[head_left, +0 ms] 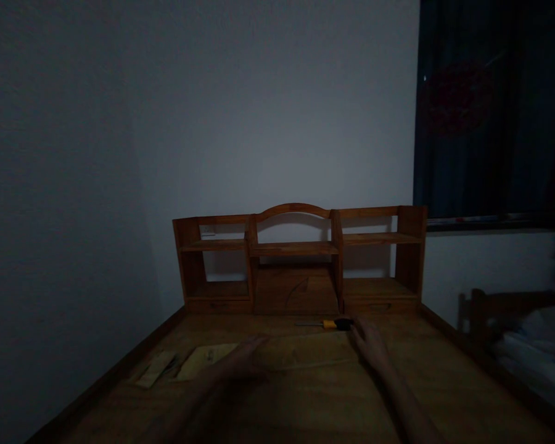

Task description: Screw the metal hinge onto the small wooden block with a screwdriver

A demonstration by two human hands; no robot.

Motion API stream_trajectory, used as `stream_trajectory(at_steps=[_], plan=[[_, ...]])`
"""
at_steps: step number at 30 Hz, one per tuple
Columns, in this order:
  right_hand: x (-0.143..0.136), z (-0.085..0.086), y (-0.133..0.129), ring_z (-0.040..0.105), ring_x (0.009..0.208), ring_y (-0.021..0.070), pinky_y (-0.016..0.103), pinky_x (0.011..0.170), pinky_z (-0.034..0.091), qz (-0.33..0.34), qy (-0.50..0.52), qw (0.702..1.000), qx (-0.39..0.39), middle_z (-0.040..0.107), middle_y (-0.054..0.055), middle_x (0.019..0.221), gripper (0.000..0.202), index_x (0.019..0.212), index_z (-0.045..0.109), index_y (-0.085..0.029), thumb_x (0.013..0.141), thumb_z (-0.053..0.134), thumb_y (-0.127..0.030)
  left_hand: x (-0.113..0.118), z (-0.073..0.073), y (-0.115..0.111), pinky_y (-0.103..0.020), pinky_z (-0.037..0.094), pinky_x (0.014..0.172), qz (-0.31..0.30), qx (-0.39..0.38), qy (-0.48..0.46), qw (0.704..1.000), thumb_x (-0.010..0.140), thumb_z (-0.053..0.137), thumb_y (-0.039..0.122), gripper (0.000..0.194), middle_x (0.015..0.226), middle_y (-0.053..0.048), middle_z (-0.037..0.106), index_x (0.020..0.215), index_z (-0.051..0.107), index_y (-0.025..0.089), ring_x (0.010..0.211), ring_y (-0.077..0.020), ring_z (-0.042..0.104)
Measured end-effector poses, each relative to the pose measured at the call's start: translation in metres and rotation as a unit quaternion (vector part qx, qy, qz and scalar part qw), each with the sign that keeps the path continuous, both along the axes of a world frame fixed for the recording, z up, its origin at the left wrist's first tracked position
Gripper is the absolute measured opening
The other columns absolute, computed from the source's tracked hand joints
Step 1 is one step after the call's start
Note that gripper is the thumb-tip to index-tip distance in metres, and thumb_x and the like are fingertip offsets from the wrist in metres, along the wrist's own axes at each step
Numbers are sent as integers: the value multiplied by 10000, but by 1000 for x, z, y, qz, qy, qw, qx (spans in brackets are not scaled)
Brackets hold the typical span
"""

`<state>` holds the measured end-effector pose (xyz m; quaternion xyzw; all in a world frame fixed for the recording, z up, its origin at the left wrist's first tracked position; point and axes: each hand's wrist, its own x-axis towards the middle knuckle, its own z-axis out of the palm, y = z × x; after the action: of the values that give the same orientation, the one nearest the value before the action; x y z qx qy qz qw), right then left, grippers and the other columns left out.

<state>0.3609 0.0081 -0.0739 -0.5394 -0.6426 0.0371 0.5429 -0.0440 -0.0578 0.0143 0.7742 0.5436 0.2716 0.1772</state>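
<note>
A long, flat, light-brown board (308, 351), probably wooden, lies between my hands, low over the desk. My left hand (245, 362) is closed around its left end, thumb at the upper edge; the picture is dark and a little blurred there. At the other end, my right hand (369, 343) has its fingers on the board's right edge. Just beyond the board lies a screwdriver (335, 324) with a black and yellow handle, its shaft pointing left. The handle's end is close beside my right fingertips. Left of my left hand lies a flat pale piece (206, 361) with a small dark mark.
A smaller pale piece (156, 368) rests farther left, with thin dark items beside it that I cannot make out. A wooden shelf unit (293, 248) stands along the back of the desk (333, 407). Raised rims edge both sides. A bed (536, 339) is at the right.
</note>
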Motion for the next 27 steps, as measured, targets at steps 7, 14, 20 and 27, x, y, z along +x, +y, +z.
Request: stream_trajectory(at_steps=[7,14,20,27], plan=[[7,-9,7,604,1120,295,457,1004,441,-47,-46,997,-31,674,156,1159,423,1124,671,-175,866,450,-427,-16,-20,29,-440,352,1124,-131,-30,87,987,622,778,579,919,1464,-84,467,1421,443,271,1322,-324,446],[4,0,4,607,1080,282,424,969,458,-51,-50,997,-26,665,149,1140,403,1132,655,-181,889,431,-413,-29,-21,49,-455,289,1157,-139,-45,110,983,611,782,616,1009,1520,-130,378,1458,402,220,1390,-339,352],[7,5,-1,604,1053,275,423,958,444,-51,-44,998,3,671,141,1094,380,1075,661,-169,891,400,-376,13,-15,52,-383,430,1013,-124,26,36,991,732,715,555,592,1269,-109,627,1195,647,192,1174,-276,573],[5,10,-7,613,922,260,380,832,461,-76,-38,996,13,674,127,963,335,918,641,-175,900,422,-428,27,9,60,-288,482,775,-83,47,-20,995,912,516,455,363,878,-68,728,921,723,156,839,-192,657]])
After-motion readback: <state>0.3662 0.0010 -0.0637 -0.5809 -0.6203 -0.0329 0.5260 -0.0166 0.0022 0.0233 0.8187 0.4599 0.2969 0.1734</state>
